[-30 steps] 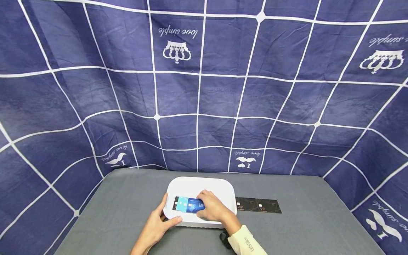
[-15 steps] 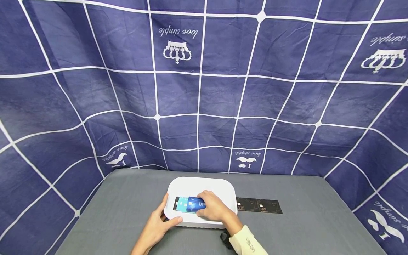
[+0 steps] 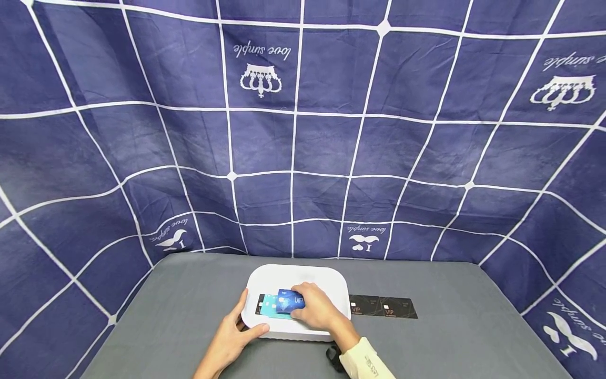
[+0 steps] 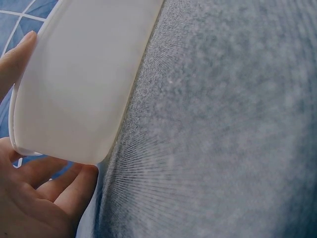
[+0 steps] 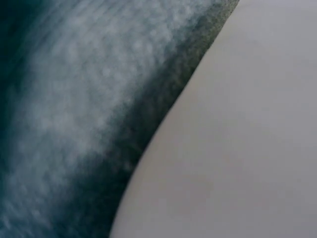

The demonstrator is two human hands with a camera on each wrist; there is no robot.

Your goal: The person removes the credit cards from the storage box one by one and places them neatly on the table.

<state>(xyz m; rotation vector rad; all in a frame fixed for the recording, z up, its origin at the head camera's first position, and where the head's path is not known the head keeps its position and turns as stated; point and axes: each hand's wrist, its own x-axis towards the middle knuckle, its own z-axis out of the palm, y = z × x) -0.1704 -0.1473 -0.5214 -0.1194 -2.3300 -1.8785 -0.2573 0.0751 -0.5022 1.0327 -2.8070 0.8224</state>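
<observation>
A white plastic tray [image 3: 326,276] with rounded corners sits on the grey surface in the head view. My left hand [image 3: 227,334] grips its left end, the thumb along the front rim. In the left wrist view, fingers [image 4: 79,191] bend around the end of the tray [image 4: 84,89]. Over the tray, my right hand [image 3: 314,306] pinches a blue VIP card [image 3: 290,301] by its right edge. Below that card lie a light blue card [image 3: 268,305] and a black card [image 3: 258,304], both partly covered. The right wrist view shows only the tray's pale side [image 5: 237,134] and grey cloth.
Two black VIP cards [image 3: 363,305] [image 3: 399,308] lie end to end on the grey cloth [image 3: 454,326], right of the tray. Behind the table hangs a blue curtain [image 3: 331,142] with white grid lines. A small black object [image 3: 334,358] is by the right wrist.
The blue card has risen slightly and shifted toward the far side in my right hand, baring more of the light blue card. My left hand keeps its hold on the tray.
</observation>
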